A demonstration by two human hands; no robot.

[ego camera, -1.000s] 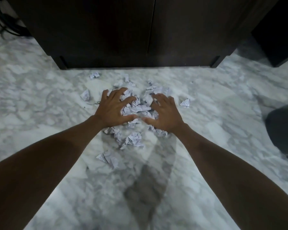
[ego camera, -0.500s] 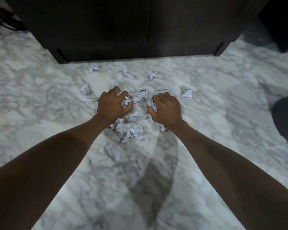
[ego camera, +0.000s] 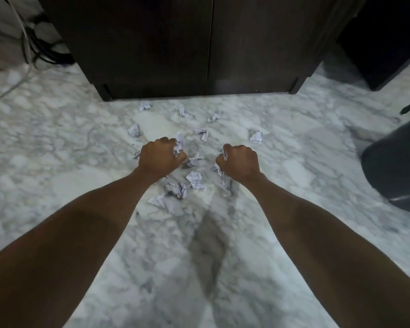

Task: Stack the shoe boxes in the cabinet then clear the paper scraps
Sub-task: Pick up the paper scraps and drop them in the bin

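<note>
Crumpled white paper scraps [ego camera: 194,179] lie scattered on the marble floor [ego camera: 57,162] in front of the dark cabinet [ego camera: 199,43], whose two doors are closed. My left hand [ego camera: 160,157] is a fist closed on a bunch of scraps, with paper sticking out by the thumb. My right hand [ego camera: 240,162] is also clenched on scraps, and some hang below it. Loose scraps remain between and below my hands, and several more lie farther off near the cabinet, such as one at the right [ego camera: 256,136]. No shoe boxes are visible.
A dark rounded bin or bag [ego camera: 393,166] stands at the right edge. Black cables [ego camera: 40,50] trail on the floor left of the cabinet. Another dark piece of furniture [ego camera: 384,39] is at the top right.
Both hands went from flat and spread over the pile to closed fists gripping scraps, then moved apart and lifted slightly. The pile between them has thinned.
</note>
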